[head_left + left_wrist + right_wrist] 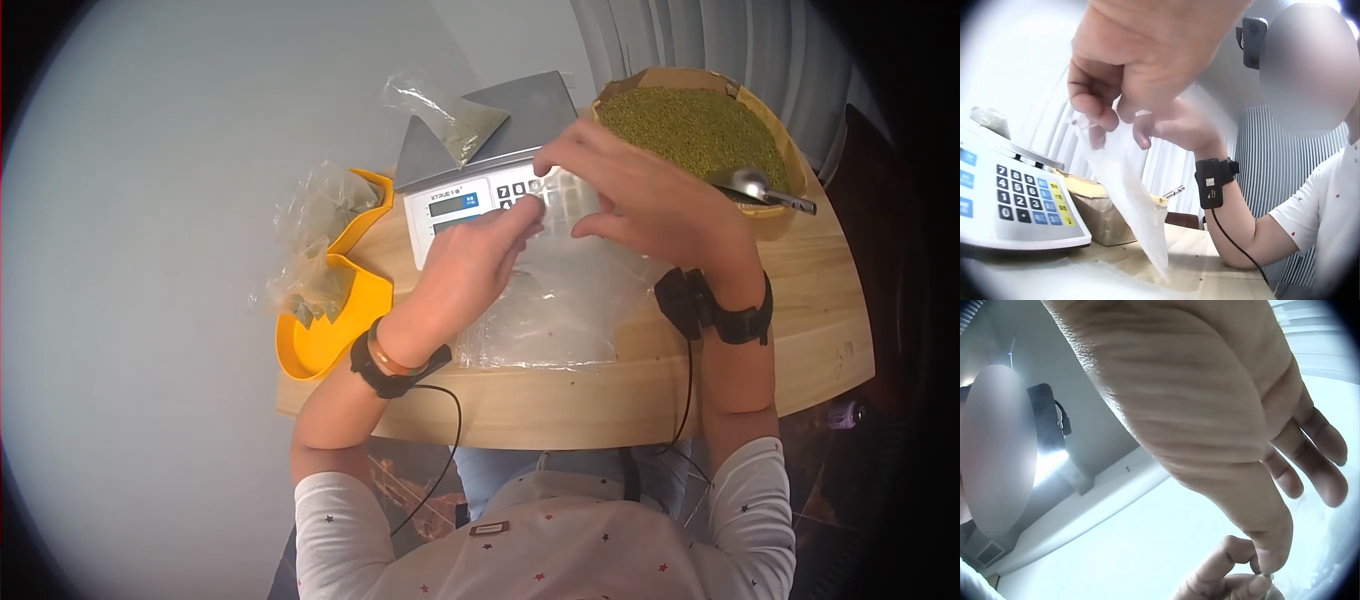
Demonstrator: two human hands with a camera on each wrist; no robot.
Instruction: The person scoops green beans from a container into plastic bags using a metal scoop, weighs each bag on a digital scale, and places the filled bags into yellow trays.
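Note:
A clear plastic bag [1125, 181] hangs from the left hand [1141, 62], whose thumb and fingers pinch its top edge. In the head view the left hand [470, 262] is over the front of the white scale [425, 230]. Beside it the right hand [650, 200] has its fingers spread and slightly bent, with the thumb apart, close to the bag. The right wrist view shows the right hand [1210, 419] with loose fingers and its thumb tip near the left fingertips. More flat clear bags [540, 335] lie on the table below the hands.
A filled bag [465, 130] rests on the scale's grey plate [540, 105]. Yellow scoops [375, 295] with small filled bags [320, 290] stand at the left. A large bag of green granules [700, 130] holds a metal scoop [755, 185] at the right, on the wooden table [820, 340].

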